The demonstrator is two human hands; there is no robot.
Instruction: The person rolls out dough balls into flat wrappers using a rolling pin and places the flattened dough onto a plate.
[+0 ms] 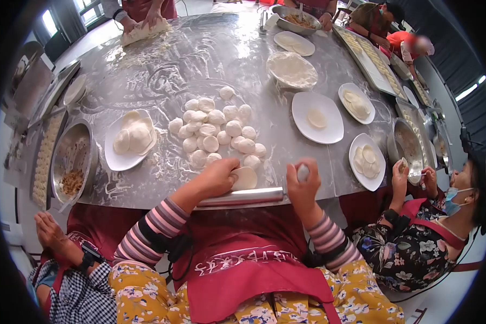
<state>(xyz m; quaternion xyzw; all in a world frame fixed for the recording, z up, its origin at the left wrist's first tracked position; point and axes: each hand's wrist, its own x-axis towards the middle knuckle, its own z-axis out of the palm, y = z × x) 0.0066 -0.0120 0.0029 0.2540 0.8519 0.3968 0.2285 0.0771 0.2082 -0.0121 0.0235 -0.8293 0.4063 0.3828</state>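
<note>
My left hand (220, 178) pinches the left edge of a flat round dough wrapper (245, 179) at the table's near side. Just below the wrapper lies a shiny metal rolling pin (242, 198), level and close to the table edge. At its right end my right hand (303, 186) is closed, slightly blurred; a rounded grey end, seemingly the pin's handle, shows between thumb and fingers. Beyond my left hand sits a heap of floured dough balls (207, 129).
A plate of stacked wrappers (132, 135) and a steel bowl of filling (73, 156) stand left. Several white plates (317, 129) are right, near a flour dish (291, 70) and dumpling trays (370, 59). A person in a floral top (410, 243) works at right; another person's hands (54, 237) are at left.
</note>
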